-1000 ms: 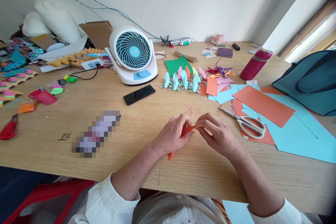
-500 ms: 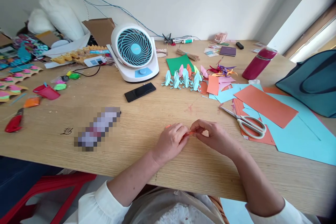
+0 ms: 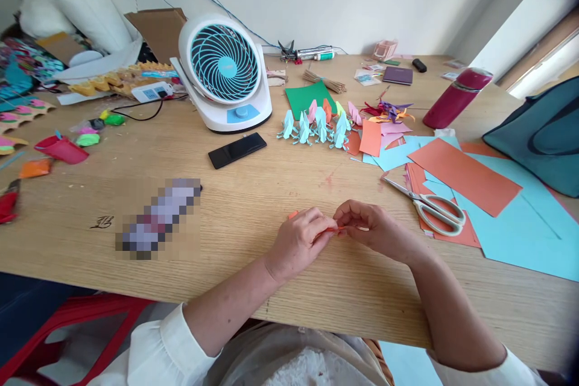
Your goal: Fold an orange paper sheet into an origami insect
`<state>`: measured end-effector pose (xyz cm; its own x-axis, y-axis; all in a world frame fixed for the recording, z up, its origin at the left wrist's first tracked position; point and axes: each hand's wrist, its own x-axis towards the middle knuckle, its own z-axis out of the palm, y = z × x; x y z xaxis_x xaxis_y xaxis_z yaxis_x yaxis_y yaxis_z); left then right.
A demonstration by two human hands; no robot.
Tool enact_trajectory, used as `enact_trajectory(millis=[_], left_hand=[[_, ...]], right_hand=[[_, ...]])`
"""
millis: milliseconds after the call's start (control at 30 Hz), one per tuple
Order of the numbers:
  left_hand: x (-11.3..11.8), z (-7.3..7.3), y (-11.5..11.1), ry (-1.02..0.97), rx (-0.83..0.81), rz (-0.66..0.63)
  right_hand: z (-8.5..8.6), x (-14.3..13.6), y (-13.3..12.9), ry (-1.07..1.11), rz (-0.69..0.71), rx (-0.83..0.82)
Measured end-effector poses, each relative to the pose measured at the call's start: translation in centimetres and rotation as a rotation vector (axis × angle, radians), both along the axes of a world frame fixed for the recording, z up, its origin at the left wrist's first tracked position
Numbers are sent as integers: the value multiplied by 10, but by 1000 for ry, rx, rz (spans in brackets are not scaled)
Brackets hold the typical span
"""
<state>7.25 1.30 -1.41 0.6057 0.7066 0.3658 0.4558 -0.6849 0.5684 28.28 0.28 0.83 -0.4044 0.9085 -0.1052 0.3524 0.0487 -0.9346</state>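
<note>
Just above the table's front edge, my left hand (image 3: 301,238) is closed around a small folded piece of orange paper (image 3: 294,215). One bit of that paper sticks out behind the knuckles, and a thin strip of it shows at the fingertips. My right hand (image 3: 375,226) pinches the thin end between thumb and fingers. Most of the paper is hidden by the left hand. Farther back stand several folded paper figures (image 3: 321,126), mostly light blue, with pink, orange and yellow ones behind. Scissors (image 3: 438,211) with white handles lie right of my right hand.
Orange sheets (image 3: 470,178) and light blue sheets (image 3: 534,247) cover the table's right side, near a red bottle (image 3: 456,99) and a teal bag (image 3: 538,139). A white fan (image 3: 226,69) stands behind a black phone (image 3: 237,151). A pixelated object (image 3: 158,217) lies left.
The camera view has shifted slightly, so the table things appear farther left on the left side and farther right on the right side. Both hands keep hold of the orange paper; the right fingers have shifted slightly.
</note>
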Motion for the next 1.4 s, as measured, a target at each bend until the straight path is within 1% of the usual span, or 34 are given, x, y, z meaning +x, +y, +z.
enact_trajectory(millis=[233,400,567,767,900,1067,1233,1400], left_hand=[[1,3,0,-60,-132,7],[1,3,0,-70,-180,3],[2,1,1,-82,-183,7],[3,-2,0,-106,-172,58],[4,-1,0,-75,-165,95],[4,1,1,-57,-154,55],[2,2,2,-145,-171,82],[2,3,3,-169,-156,98]], right_hand=[[1,3,0,-17,7,-14],[2,3,-1,-32,13,7],[4,2,-1,-77,16,45],[3,-2,-2,-110,-11,133],[6,-5,-4,-155,-29,189],[9,-8,-6,-147,-46,254],[6,-9,-6,-141,-86,241],[3,-11,-4,-179,-107,267]])
